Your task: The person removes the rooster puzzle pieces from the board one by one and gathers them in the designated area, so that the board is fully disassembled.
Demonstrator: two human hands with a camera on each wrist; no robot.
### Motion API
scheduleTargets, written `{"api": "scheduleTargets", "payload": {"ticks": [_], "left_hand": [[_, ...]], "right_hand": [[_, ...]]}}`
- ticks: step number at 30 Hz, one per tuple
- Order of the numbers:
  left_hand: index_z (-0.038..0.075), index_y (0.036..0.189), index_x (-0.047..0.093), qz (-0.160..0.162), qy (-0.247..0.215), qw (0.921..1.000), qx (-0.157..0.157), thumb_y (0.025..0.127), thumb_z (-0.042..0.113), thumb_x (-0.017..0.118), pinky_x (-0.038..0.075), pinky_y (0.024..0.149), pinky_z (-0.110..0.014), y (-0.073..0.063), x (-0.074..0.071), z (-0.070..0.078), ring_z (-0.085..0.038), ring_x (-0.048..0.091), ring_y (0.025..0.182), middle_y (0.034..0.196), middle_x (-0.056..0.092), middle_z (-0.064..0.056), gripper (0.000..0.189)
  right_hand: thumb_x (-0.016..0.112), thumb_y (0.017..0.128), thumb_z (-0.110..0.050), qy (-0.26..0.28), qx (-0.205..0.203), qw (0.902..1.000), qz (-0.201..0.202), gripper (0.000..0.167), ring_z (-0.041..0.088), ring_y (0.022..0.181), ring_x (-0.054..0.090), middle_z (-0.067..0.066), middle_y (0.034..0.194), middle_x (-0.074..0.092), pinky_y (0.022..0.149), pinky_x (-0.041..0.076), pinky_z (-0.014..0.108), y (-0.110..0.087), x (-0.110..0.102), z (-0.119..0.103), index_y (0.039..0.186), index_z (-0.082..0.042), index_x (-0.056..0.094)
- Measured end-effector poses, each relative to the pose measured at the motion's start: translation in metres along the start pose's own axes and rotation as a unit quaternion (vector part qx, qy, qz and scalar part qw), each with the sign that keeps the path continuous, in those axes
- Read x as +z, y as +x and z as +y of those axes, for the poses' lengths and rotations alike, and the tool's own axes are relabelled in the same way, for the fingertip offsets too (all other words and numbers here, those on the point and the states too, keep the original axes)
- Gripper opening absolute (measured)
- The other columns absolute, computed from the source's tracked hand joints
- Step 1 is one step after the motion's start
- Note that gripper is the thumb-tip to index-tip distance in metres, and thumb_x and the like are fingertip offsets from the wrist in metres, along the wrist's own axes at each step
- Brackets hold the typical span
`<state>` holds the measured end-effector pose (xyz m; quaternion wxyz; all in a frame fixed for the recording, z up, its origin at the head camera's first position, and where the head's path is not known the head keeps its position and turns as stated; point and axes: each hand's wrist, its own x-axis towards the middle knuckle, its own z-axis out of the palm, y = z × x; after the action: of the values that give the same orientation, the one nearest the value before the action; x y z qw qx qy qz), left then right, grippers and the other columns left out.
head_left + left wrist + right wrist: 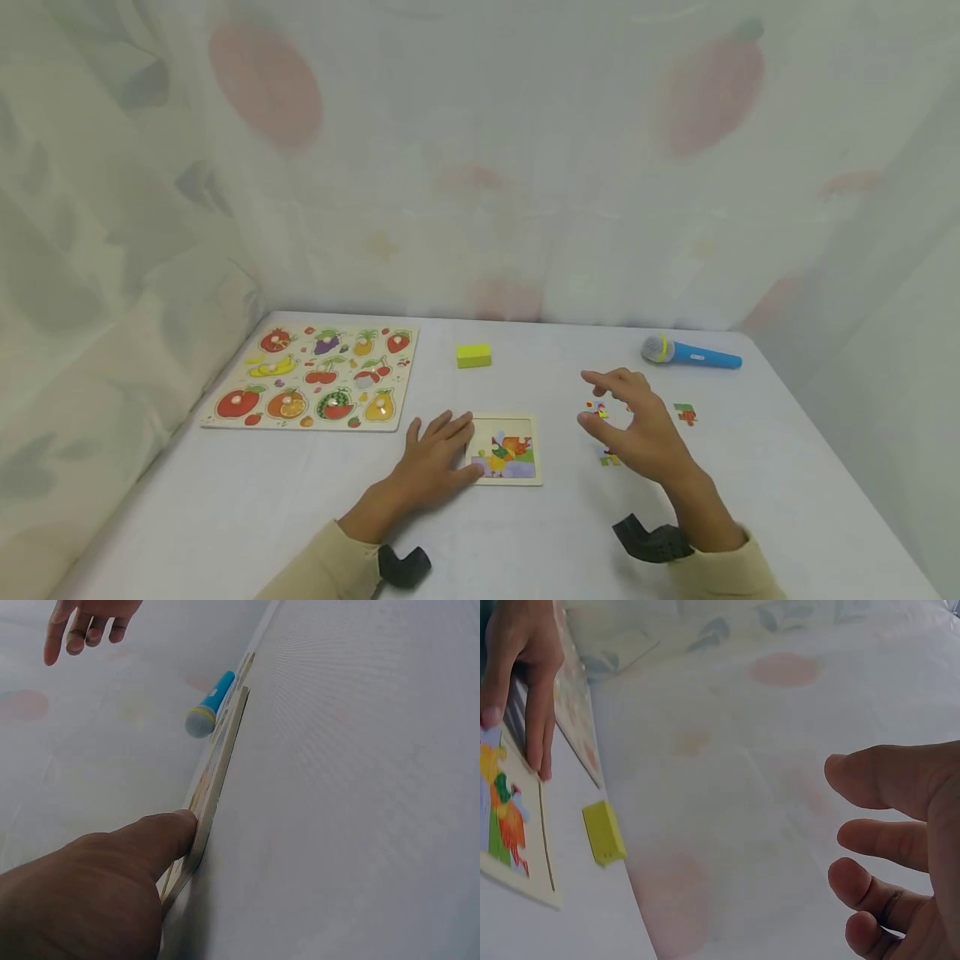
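Observation:
A small square wooden puzzle tray (506,423) lies in the middle of the table, with joined picture pieces (516,467) filling its lower and right parts. My left hand (431,468) rests along the tray's left side, fingers extended and the thumb at its lower left corner. Raised to the right of the tray, my right hand (642,429) holds nothing, its thumb and fingers spread apart. Around and beneath it in the head view are loose puzzle pieces: a green and red-brown piece (686,414), another piece (608,458) and one partly hidden piece (597,409).
A fruit puzzle board (300,425) covers the back left of the table. Behind the tray stands a yellow block (474,357). At the back right lies a blue toy microphone (697,356). Patterned white curtains (480,167) hang behind and at both sides.

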<state>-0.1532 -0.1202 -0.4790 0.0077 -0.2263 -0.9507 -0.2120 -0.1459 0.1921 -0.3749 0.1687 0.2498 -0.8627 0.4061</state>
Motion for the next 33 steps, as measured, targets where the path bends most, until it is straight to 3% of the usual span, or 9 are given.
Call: {"api": "scheduleTargets", "payload": {"ticks": [8, 21, 27, 33], "left_hand": [[0.01, 0.144, 0.046, -0.003, 0.002, 1.0, 0.004, 0.09, 0.055, 0.059, 0.003, 0.105, -0.067, 0.0, 0.001, -0.001, -0.03, 0.022, 0.141, 0.153, 0.034, -0.001, 0.072], [0.011, 0.145, 0.046, -0.003, 0.006, 1.0, 0.001, 0.09, 0.055, 0.058, 0.004, 0.105, -0.067, 0.0, 0.001, 0.0, -0.03, 0.023, 0.141, 0.153, 0.034, 0.0, 0.071], [0.011, 0.144, 0.046, -0.003, 0.002, 1.0, 0.0, 0.09, 0.055, 0.058, 0.004, 0.105, -0.067, 0.0, 0.001, 0.0, -0.03, 0.023, 0.141, 0.153, 0.035, 0.0, 0.071], [0.011, 0.144, 0.047, -0.002, 0.004, 1.0, -0.001, 0.09, 0.055, 0.058, 0.004, 0.105, -0.067, 0.0, 0.0, 0.0, -0.03, 0.023, 0.141, 0.153, 0.035, 0.0, 0.071]], "right_hand": [[0.077, 0.083, -0.017, 0.014, -0.002, 0.9998, -0.012, 0.05, 0.017, 0.104, 0.045, -0.004, 0.104, 0.057, 0.082, 0.043, 0.046, 0.012, 0.022, -0.013, 0.13, -0.012, 0.061], [0.077, 0.083, -0.021, 0.047, -0.015, 0.9983, -0.031, 0.05, 0.021, 0.101, 0.047, -0.007, 0.103, 0.056, 0.085, 0.042, 0.046, 0.016, 0.05, -0.005, 0.13, -0.014, 0.061], [0.076, 0.083, -0.023, 0.041, 0.001, 0.9982, -0.043, 0.05, 0.02, 0.101, 0.047, -0.009, 0.102, 0.056, 0.084, 0.043, 0.046, 0.015, 0.062, -0.002, 0.13, -0.016, 0.062], [0.076, 0.083, -0.02, 0.058, 0.018, 0.9965, -0.058, 0.048, 0.022, 0.101, 0.047, -0.009, 0.1, 0.055, 0.084, 0.044, 0.053, 0.014, 0.076, 0.003, 0.129, -0.015, 0.063]]}}
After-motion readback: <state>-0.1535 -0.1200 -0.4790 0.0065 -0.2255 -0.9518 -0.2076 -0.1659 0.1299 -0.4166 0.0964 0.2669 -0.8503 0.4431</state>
